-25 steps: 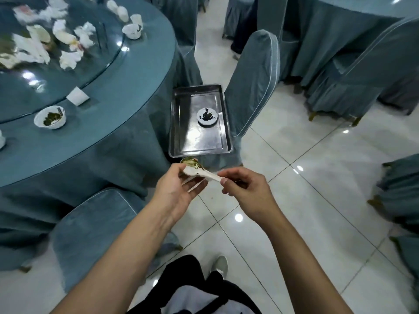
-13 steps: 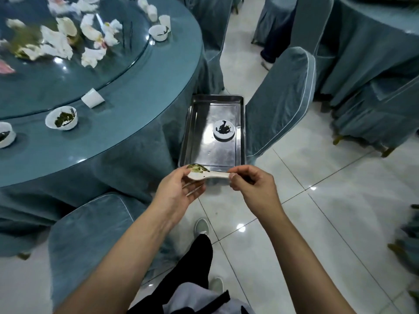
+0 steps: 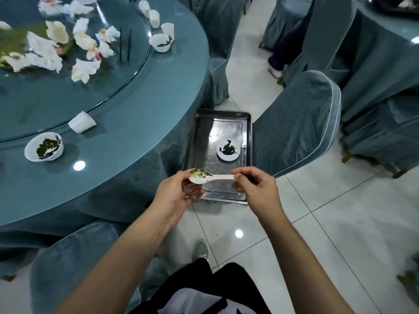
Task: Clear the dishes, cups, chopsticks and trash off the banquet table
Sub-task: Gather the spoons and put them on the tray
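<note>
Spoon (image 3: pixel 209 176) held by both hands over tray's (image 3: pixel 192 155) near edge

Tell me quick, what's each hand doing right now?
Left hand: holding the bowl end of the white spoon.
Right hand: pinching the spoon's handle end.

The tray (image 3: pixel 197 141) rests on a chair seat (image 3: pixel 294 132) at 12 o'clock, just beside the table (image 3: pixel 127 137) at 10 o'clock; a dish (image 3: pixel 227 150) sits in the tray. The spoon (image 3: pixel 204 176) lies between the left hand (image 3: pixel 176 193) and right hand (image 3: pixel 256 189), over the tray's near end; on the table, a tipped cup (image 3: pixel 81 125) lies behind a bowl (image 3: pixel 43 149).
</note>
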Action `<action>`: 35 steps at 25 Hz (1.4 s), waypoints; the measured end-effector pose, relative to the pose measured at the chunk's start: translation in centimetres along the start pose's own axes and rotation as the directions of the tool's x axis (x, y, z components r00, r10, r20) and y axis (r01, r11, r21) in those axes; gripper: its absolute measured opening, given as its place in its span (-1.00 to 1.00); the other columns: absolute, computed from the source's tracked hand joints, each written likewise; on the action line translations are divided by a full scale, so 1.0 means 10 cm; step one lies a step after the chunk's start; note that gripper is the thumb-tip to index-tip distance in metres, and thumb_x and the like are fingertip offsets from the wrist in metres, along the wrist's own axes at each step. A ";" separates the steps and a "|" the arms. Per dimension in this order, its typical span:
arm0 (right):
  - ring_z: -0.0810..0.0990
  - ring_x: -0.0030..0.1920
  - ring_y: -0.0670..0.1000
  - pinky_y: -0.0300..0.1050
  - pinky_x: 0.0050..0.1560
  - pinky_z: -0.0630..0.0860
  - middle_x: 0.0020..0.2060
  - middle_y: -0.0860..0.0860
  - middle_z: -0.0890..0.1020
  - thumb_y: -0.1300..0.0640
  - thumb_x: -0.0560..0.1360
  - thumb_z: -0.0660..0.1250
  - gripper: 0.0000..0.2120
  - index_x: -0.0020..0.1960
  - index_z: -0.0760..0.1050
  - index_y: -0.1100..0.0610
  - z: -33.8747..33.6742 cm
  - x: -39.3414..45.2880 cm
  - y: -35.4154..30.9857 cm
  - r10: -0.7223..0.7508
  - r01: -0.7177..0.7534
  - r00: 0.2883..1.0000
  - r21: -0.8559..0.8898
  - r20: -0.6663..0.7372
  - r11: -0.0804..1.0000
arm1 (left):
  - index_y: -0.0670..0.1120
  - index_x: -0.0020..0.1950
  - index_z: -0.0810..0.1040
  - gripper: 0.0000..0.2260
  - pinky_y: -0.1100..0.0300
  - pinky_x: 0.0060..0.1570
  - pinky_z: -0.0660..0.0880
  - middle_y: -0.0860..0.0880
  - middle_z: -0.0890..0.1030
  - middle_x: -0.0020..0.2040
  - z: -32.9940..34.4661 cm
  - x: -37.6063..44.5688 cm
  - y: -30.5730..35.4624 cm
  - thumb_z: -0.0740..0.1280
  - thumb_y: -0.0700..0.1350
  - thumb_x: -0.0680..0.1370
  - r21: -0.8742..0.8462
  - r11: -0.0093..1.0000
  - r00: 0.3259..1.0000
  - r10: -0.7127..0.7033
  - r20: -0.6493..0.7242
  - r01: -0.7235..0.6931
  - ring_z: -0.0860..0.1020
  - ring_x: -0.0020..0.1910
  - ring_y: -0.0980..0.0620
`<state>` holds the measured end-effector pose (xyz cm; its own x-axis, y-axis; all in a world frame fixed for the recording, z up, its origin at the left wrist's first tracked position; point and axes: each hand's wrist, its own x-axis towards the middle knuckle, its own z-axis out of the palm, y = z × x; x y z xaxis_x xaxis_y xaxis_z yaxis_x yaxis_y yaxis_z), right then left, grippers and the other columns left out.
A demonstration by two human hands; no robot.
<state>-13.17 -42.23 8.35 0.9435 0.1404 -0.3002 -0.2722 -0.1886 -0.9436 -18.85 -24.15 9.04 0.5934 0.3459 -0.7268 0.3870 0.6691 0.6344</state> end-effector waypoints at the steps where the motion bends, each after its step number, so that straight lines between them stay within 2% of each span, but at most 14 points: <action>1: 0.64 -0.29 -0.13 -0.34 -0.24 0.54 -0.28 -0.02 0.70 0.30 0.57 0.37 -0.85 -0.05 0.69 0.12 0.00 0.09 0.01 0.012 -0.012 1.000 0.007 -0.006 1.000 | -0.24 0.04 0.66 -0.84 0.02 -0.06 0.63 -0.17 0.72 -0.12 0.03 0.08 0.02 0.30 -0.21 0.63 0.006 1.000 1.000 -0.008 0.003 0.008 0.64 -0.11 -0.10; 5: 0.63 -0.29 -0.14 -0.34 -0.28 0.50 -0.22 0.10 0.70 0.31 0.58 0.36 -0.87 -0.01 0.69 0.17 -0.05 0.39 0.06 0.061 -0.061 0.998 0.002 -0.016 0.998 | -0.20 0.08 0.65 -0.84 0.03 -0.05 0.64 -0.15 0.73 -0.11 0.16 0.30 0.09 0.29 -0.20 0.63 0.047 0.999 0.999 -0.028 0.026 0.027 0.65 -0.13 -0.09; 11: 0.62 -0.28 -0.14 -0.34 -0.28 0.50 -0.23 0.04 0.70 0.32 0.55 0.39 -0.87 -0.04 0.70 0.17 -0.17 0.94 0.24 0.164 -0.164 0.986 0.001 -0.018 0.986 | -0.20 0.23 0.57 -0.78 -0.04 0.08 0.62 -0.19 0.66 0.13 0.44 0.68 0.09 0.19 -0.20 0.68 0.170 0.984 0.999 -0.052 -0.005 0.053 0.66 0.05 -0.17; 13: 0.63 -0.24 -0.09 -0.28 -0.25 0.52 -0.22 0.05 0.71 0.31 0.55 0.40 -0.87 -0.05 0.70 0.15 -0.23 1.15 0.31 0.207 -0.207 0.978 0.003 -0.020 0.978 | -0.17 0.22 0.58 -0.79 -0.02 0.08 0.64 -0.17 0.66 0.13 0.56 0.83 0.10 0.19 -0.19 0.68 0.209 0.975 0.997 -0.070 -0.017 0.072 0.67 0.08 -0.16; 18: 0.67 -0.21 -0.06 -0.16 -0.03 0.65 -0.22 0.03 0.73 0.30 0.54 0.41 -0.86 -0.08 0.70 0.10 -0.37 1.70 0.48 0.263 -0.264 0.964 -0.006 -0.040 0.965 | -0.15 0.17 0.62 -0.81 -0.02 0.05 0.65 -0.10 0.73 0.00 0.92 1.29 0.05 0.23 -0.18 0.67 0.228 0.968 0.994 -0.088 -0.060 0.099 0.71 0.02 -0.15; 21: 0.65 -0.20 -0.03 -0.15 -0.02 0.63 -0.20 0.10 0.72 0.34 0.55 0.38 -0.85 -0.08 0.69 0.15 -0.44 2.02 0.58 0.277 -0.276 0.959 0.021 -0.052 0.961 | -0.19 0.23 0.60 -0.78 -0.05 0.10 0.63 -0.16 0.71 0.05 1.12 1.63 -0.03 0.22 -0.21 0.67 0.251 0.961 0.992 -0.096 -0.087 0.115 0.69 0.05 -0.18; 24: 0.65 -0.21 -0.04 -0.16 -0.02 0.62 -0.15 0.17 0.72 0.36 0.55 0.37 -0.86 -0.02 0.69 0.19 -0.48 2.27 0.69 0.295 -0.296 0.953 -0.001 -0.075 0.955 | -0.20 0.21 0.60 -0.79 0.02 -0.03 0.65 -0.21 0.70 0.06 1.25 1.91 -0.10 0.21 -0.24 0.67 0.248 0.959 0.987 -0.113 -0.118 0.139 0.70 -0.02 -0.16; 27: 0.66 -0.19 -0.07 -0.19 -0.01 0.62 -0.15 0.11 0.73 0.35 0.54 0.39 -0.85 -0.01 0.70 0.18 -0.47 2.47 0.82 0.307 -0.311 0.946 -0.020 -0.106 0.950 | -0.18 0.21 0.61 -0.80 0.03 -0.04 0.67 -0.20 0.70 0.06 1.34 2.17 -0.16 0.22 -0.23 0.67 0.258 0.953 0.983 -0.124 -0.134 0.156 0.70 0.02 -0.17; 29: 0.68 -0.16 -0.07 -0.20 0.00 0.62 -0.18 0.04 0.74 0.33 0.54 0.40 -0.83 -0.05 0.70 0.10 -0.43 2.62 0.95 0.318 -0.325 0.939 -0.031 -0.134 0.945 | -0.16 0.21 0.61 -0.81 0.02 -0.01 0.67 -0.17 0.70 0.07 1.38 2.40 -0.20 0.25 -0.21 0.67 0.268 0.946 0.978 -0.146 -0.150 0.183 0.70 0.02 -0.16; 33: 0.70 -0.19 -0.10 -0.22 -0.04 0.64 -0.26 -0.08 0.73 0.32 0.55 0.38 -0.73 -0.12 0.69 -0.03 -0.32 2.90 1.33 0.360 -0.361 0.916 0.028 -0.176 0.932 | -0.17 0.22 0.60 -0.81 0.08 -0.10 0.68 -0.20 0.69 0.08 1.38 2.94 -0.37 0.26 -0.23 0.66 0.292 0.932 0.972 -0.172 -0.163 0.214 0.68 -0.01 -0.14; 35: 0.72 -0.17 -0.09 -0.18 -0.01 0.66 -0.24 -0.10 0.74 0.30 0.56 0.38 -0.74 -0.10 0.70 -0.04 -0.25 3.06 1.56 0.385 -0.383 0.903 0.049 -0.192 0.922 | -0.17 0.21 0.61 -0.82 0.01 -0.01 0.67 -0.22 0.67 0.11 1.37 3.24 -0.47 0.26 -0.23 0.66 0.325 0.921 0.971 -0.168 -0.168 0.215 0.66 0.01 -0.15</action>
<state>11.96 -43.26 -15.24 0.7829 -0.1326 -0.6079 -0.6221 -0.1800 -0.7620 8.23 -25.11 -13.93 0.3933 0.3340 -0.8566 0.7131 0.4772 0.5135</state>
